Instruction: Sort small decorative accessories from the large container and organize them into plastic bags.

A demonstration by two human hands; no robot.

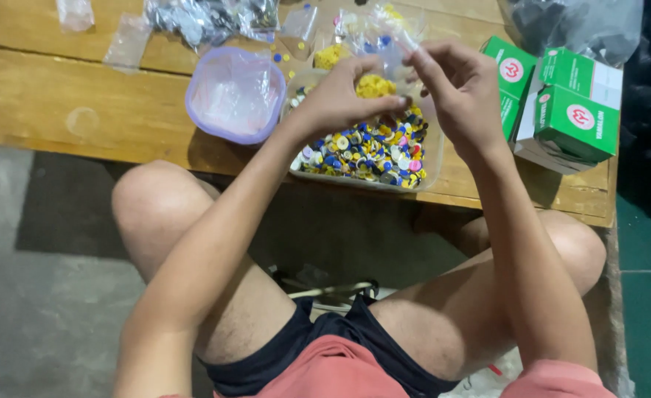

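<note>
Far left on the wooden counter (60, 96): a couple of small clear bags (128, 40), flat and unfilled as far as can be told, with a heap of grey, plastic-wrapped pieces (207, 16) behind. Next, a lilac tub (235, 94), lined with clear film, nothing coloured visible inside. A few stray caps (284, 56) scattered just beyond its rim.

Centre: a clear tray (366, 151) packed with small round caps in blue, yellow, white and pink, still very full; judged from this, most of the sorting or bagging left to do. Behind the tray, some clear bags already holding coloured pieces (373, 29), so a part seemingly done.

Above the tray, left hand (340, 92) curled, fingers (384, 103) pinched shut around a yellow clump (375, 85), apparently a cluster of caps, resting against the fingertips and thumb. Right hand (454, 88) close beside, fingers bent and narrow, tips nipping a thin clear bag (399, 37); exact grip hard to make out.

Far right: green-and-white cartons (576, 110), stacked near the counter's edge, well apart from both hands.
</note>
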